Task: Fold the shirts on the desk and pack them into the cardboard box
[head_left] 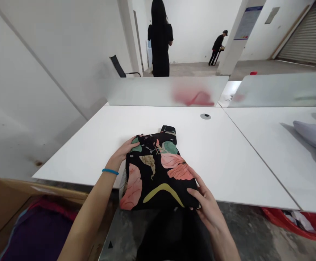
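A black garment [158, 170] with pink, green and yellow floral print is folded into a rough rectangle. Its upper part lies on the white table [106, 145], and its lower part reaches over the front edge. My left hand [128, 148], with a blue band on the wrist, grips the garment's upper left edge. At the lower right corner my right hand [203, 195] pinches the cloth, thumb on top and fingers partly hidden underneath. A small folded piece of the same cloth sticks out at the far end.
A cardboard box [35, 185] with purple and red cloth stands at lower left. Frosted dividers [147, 90] line the table's back. Grey cloth [314, 136] lies on the right table, above a red bag [283, 221] on the floor. Two people [160, 40] stand beyond.
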### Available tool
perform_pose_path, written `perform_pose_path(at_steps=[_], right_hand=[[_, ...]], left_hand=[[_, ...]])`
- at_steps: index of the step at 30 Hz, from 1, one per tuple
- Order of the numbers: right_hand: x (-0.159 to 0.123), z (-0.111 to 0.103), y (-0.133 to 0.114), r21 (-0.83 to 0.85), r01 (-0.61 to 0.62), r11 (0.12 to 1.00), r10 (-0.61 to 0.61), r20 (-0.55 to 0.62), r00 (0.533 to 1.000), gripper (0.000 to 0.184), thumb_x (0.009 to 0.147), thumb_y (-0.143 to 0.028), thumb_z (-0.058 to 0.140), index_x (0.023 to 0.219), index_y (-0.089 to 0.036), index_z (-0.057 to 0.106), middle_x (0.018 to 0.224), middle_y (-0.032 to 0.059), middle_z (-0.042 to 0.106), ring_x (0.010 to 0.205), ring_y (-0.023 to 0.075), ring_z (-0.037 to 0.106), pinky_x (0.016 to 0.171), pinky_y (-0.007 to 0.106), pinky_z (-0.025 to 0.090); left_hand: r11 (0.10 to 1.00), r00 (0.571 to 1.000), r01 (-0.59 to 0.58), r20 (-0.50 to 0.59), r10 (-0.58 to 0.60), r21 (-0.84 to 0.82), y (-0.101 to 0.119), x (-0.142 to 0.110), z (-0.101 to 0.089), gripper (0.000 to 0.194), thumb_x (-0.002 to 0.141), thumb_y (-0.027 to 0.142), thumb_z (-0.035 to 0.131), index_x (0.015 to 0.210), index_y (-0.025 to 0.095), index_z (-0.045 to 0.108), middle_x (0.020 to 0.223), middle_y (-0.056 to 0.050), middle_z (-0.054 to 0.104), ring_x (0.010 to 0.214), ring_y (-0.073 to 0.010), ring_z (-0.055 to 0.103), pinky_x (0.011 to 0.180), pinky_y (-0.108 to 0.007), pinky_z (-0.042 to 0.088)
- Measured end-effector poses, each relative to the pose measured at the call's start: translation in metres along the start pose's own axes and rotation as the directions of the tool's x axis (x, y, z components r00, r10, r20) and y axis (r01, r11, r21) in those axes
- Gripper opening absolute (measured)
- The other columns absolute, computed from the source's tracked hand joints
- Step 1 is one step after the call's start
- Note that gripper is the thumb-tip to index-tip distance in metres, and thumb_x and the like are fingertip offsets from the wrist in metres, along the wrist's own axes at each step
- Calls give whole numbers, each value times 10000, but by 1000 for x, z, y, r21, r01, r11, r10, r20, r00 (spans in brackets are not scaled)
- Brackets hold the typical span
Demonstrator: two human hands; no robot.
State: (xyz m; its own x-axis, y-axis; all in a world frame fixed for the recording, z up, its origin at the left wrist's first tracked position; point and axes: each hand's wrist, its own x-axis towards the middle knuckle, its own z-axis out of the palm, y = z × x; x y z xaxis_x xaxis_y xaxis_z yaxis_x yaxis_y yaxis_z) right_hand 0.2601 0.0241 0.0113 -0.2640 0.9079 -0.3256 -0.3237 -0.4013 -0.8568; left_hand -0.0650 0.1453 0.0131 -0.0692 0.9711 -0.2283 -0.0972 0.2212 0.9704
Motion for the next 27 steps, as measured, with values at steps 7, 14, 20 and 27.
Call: perform_pose_path(at_steps=[7,14,20,27], right_hand=[[-12,16,-40,-193,208,959,-193,93,977,580,758,-261,641,1319,-332,514,1385,16,492,1239,283,487,870,362,525],[-7,98,-53,-221,337,915,-187,508,841,521,831,-238,496,1334,-371,473,1376,-27,499,1253,275,478,870,389,526],[13,220,-28,-42,184,982,-90,755,649,555,741,-150,510,1278,-286,535,1247,-1,602,1123,225,577,889,347,512],[39,336,115,-415,703,578,249,910,332,566,770,-103,377,1319,-192,476,1132,46,645,907,161,623,781,270,511]], left_hand=[[968,984,-169,-93,154,-187,39,-86,-28,515,740,207,703,1231,183,549,1080,-79,688,918,-200,668,820,-270,530],[924,854,-359,-446,269,-129,75,-215,-93,427,774,123,634,1194,166,573,943,-52,717,846,-198,690,801,-314,564],[877,537,-429,-720,441,217,97,-336,-167,374,810,132,585,1171,229,579,973,51,717,868,-128,675,840,-267,545],[927,321,274,-933,163,256,-1,-398,-278,524,860,381,583,1310,148,454,1020,-40,689,914,-187,650,810,-336,546]])
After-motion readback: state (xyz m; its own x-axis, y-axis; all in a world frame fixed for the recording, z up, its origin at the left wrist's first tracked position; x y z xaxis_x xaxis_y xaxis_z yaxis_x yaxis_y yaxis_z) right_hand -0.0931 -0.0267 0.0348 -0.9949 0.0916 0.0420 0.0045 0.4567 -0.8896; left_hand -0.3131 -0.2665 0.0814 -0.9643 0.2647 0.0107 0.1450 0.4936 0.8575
